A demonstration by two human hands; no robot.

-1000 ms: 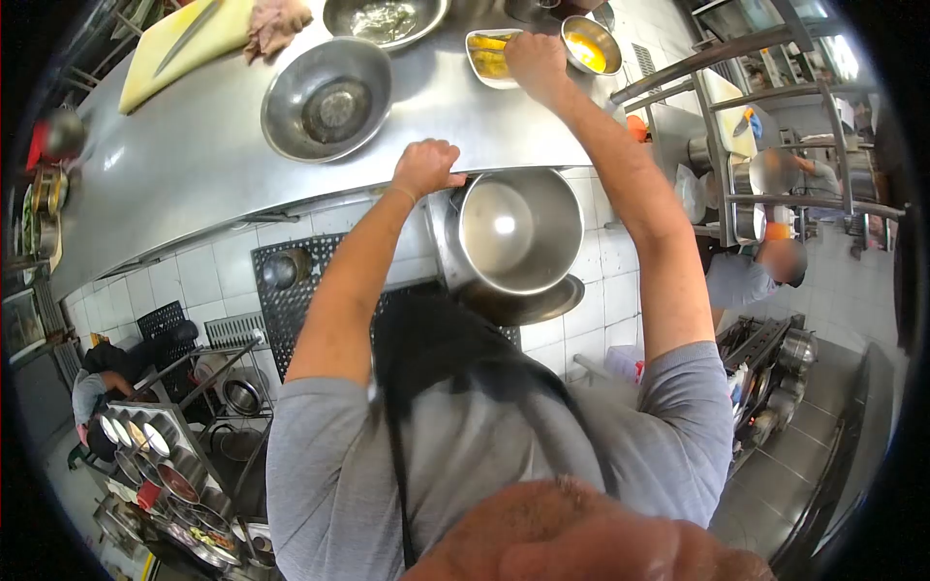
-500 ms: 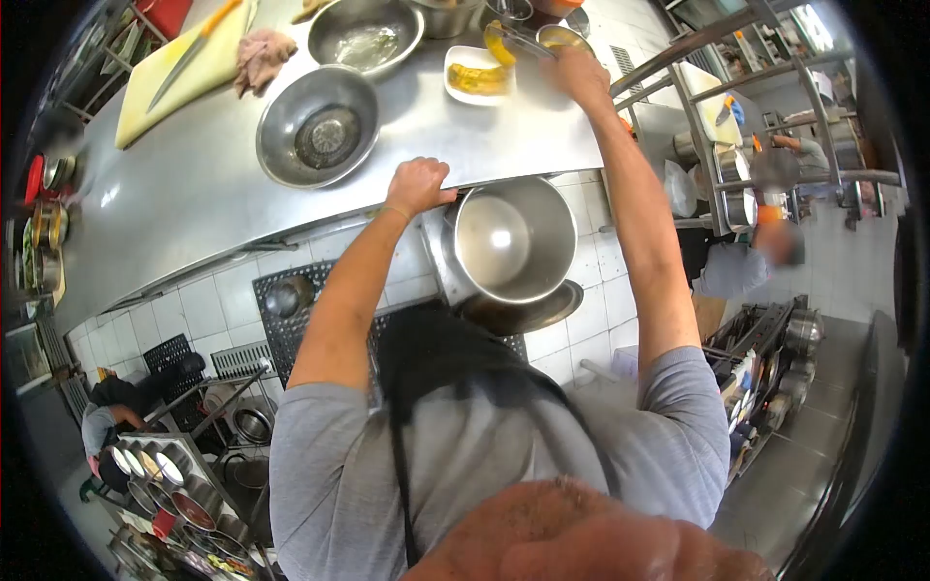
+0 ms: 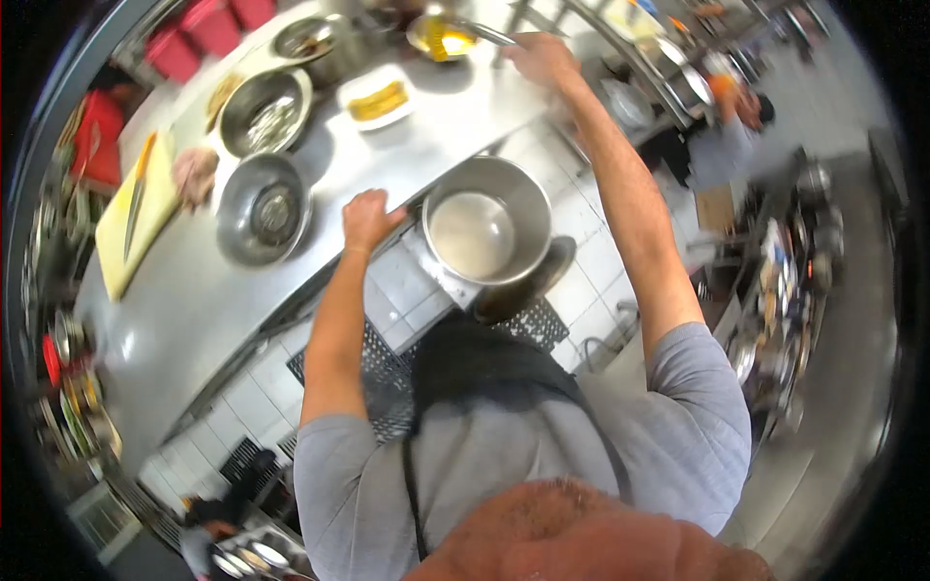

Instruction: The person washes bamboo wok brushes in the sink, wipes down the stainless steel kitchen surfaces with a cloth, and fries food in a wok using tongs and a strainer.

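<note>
My right hand [image 3: 542,60] grips metal tongs [image 3: 487,35], which reach left over a small metal bowl [image 3: 418,41]. A yellow piece of food [image 3: 448,39] is at the tongs' tips, in or just above that bowl; blur hides which. Left of it, a white square dish [image 3: 353,90] holds another yellow piece [image 3: 379,100]. My left hand [image 3: 367,219] rests at the front edge of the steel table [image 3: 325,174], fingers curled in and thumb out, with nothing visible in it.
A large steel pot [image 3: 487,221] stands below the table edge. Two metal bowls [image 3: 237,211] [image 3: 229,116], a cloth [image 3: 197,174], and a knife [image 3: 134,208] on a cutting board [image 3: 121,266] are at left. Another person [image 3: 722,145] is at right.
My right hand has carried the yellow piece in the tongs from beside the white dish to the small metal bowl. The view has turned; my left hand stays at the table edge.
</note>
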